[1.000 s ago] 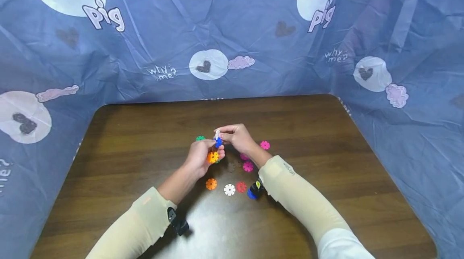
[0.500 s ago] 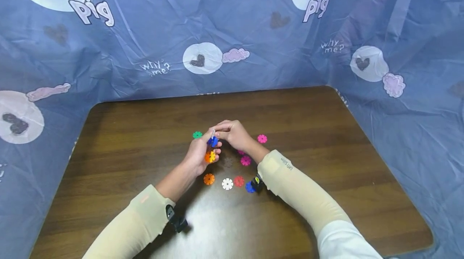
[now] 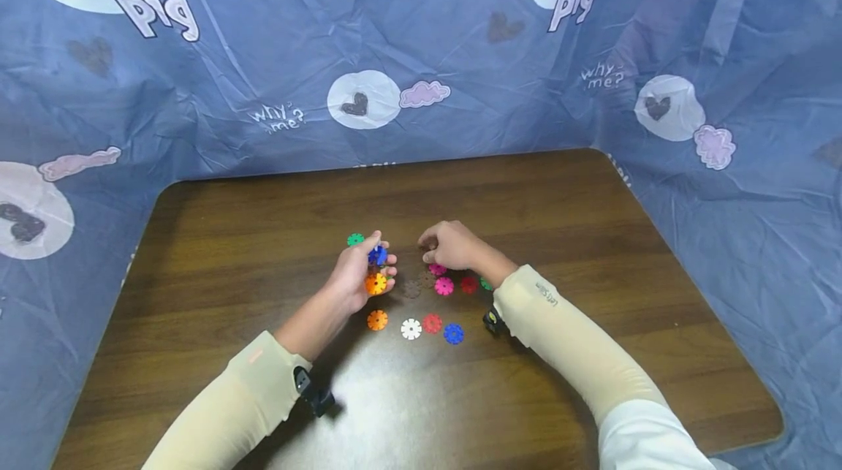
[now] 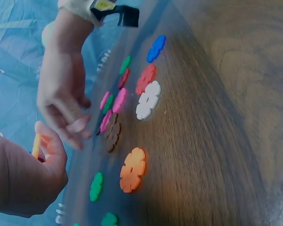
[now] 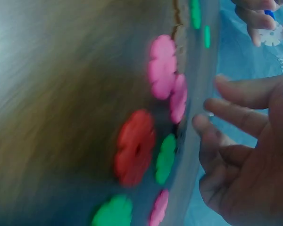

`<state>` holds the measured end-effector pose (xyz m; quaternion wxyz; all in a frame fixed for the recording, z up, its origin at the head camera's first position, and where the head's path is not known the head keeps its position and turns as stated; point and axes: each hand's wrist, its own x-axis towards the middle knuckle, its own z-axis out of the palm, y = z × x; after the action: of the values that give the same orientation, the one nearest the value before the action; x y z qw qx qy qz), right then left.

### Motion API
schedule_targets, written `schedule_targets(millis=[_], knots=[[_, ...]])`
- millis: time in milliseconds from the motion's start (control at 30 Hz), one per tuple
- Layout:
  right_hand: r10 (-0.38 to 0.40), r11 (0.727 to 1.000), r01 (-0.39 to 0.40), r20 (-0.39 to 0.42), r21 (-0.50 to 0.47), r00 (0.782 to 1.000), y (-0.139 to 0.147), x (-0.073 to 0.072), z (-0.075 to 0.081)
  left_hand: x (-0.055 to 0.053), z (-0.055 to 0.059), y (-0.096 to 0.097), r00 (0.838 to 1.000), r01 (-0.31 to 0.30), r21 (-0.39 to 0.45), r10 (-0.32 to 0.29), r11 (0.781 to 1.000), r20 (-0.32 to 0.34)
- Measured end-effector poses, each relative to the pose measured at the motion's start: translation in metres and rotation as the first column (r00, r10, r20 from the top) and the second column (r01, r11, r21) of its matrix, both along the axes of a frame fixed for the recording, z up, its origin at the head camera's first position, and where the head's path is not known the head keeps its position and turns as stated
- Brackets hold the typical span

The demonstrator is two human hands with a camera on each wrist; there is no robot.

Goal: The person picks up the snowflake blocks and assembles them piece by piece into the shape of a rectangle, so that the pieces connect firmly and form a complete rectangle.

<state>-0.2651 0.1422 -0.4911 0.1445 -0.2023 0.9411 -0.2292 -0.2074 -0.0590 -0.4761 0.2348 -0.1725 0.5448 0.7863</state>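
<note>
My left hand (image 3: 351, 269) grips a small cluster of plastic snowflake discs above the table. A blue snowflake disc (image 3: 378, 256) and an orange-yellow one (image 3: 376, 283) show in it. A white snowflake disc (image 5: 272, 35) appears beside the left fingers in the right wrist view. How the cluster is joined is partly hidden by the hand. My right hand (image 3: 457, 245) hovers over the pink discs, fingers apart and holding nothing in the right wrist view. Under it lie a pink disc (image 3: 444, 286) and another pink disc (image 5: 178, 99).
Loose discs lie on the wooden table (image 3: 559, 236): orange (image 3: 377, 320), white (image 3: 411, 329), red (image 3: 432, 323), blue (image 3: 453, 334), darker red (image 3: 468, 284), green (image 3: 355, 240) and brown (image 3: 411, 289). A blue patterned cloth (image 3: 263, 53) hangs behind the table.
My right hand has let go of the white disc at the cluster and moved right, over the pink discs. The left hand keeps the cluster and has shifted slightly.
</note>
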Motion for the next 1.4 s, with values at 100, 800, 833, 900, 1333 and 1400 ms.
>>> schedule_targets(millis=[100,800,833,900,1333,1400], knots=[[0.072,0.985,-0.067,-0.022,0.161,0.997,0.006,0.004,0.001,0.0,-0.001,-0.005,1.0,0.007,-0.013,-0.007,1.0,-0.002],[0.084,0.968,-0.067,-0.059,0.241,0.995,0.016,0.017,-0.011,0.002,0.0,-0.013,0.996,0.092,0.002,-0.092,0.996,-0.016],[0.086,0.968,-0.069,-0.062,0.241,0.994,0.016,0.016,-0.011,0.001,0.0,-0.013,0.995,0.095,0.001,-0.095,0.995,-0.019],[0.088,0.97,-0.07,-0.066,0.234,0.994,0.016,0.016,-0.012,0.001,0.0,-0.013,0.993,0.11,-0.005,-0.11,0.994,-0.032],[-0.061,0.98,0.065,0.026,-0.19,0.998,0.011,0.01,-0.013,0.004,-0.003,-0.01,0.972,0.194,-0.009,-0.194,0.981,-0.135],[-0.113,0.924,0.154,0.134,-0.35,0.984,0.007,0.008,-0.013,0.004,-0.005,-0.01,0.97,0.203,-0.004,-0.201,0.979,-0.137]])
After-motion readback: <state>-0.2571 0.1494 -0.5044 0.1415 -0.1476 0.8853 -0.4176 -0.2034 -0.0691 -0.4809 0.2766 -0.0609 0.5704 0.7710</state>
